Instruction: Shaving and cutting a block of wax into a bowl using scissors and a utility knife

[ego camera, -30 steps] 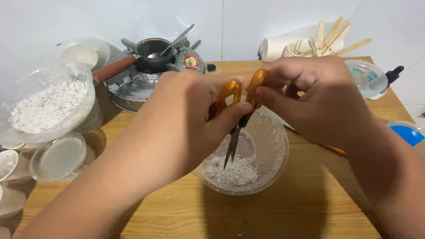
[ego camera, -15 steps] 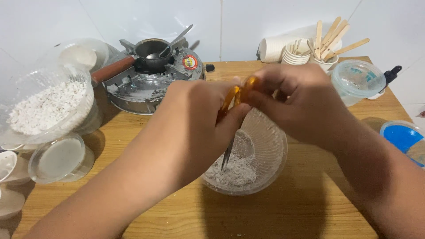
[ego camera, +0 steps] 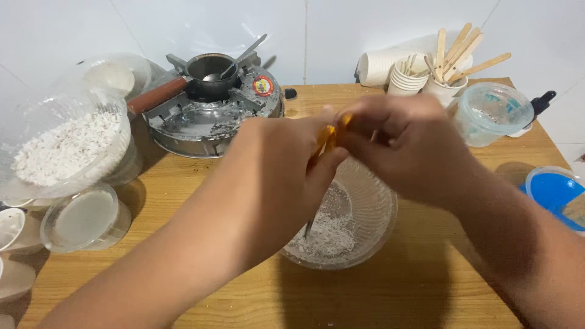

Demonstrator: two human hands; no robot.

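The orange-handled scissors (ego camera: 326,143) pointed blade-down into the clear bowl (ego camera: 378,213) of white crumbly powder (ego camera: 323,234) mid-counter (ego camera: 390,292). Both the left hand (ego camera: 286,164) and right hand (ego camera: 408,146) had a closed grip on the handles. A slip could likely jab the thin bowl, tipping powder out.

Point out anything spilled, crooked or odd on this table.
Nothing stands out. Both hands, left hand and right hand, grip orange-handled scissors over the clear bowl; its white powder stays inside.
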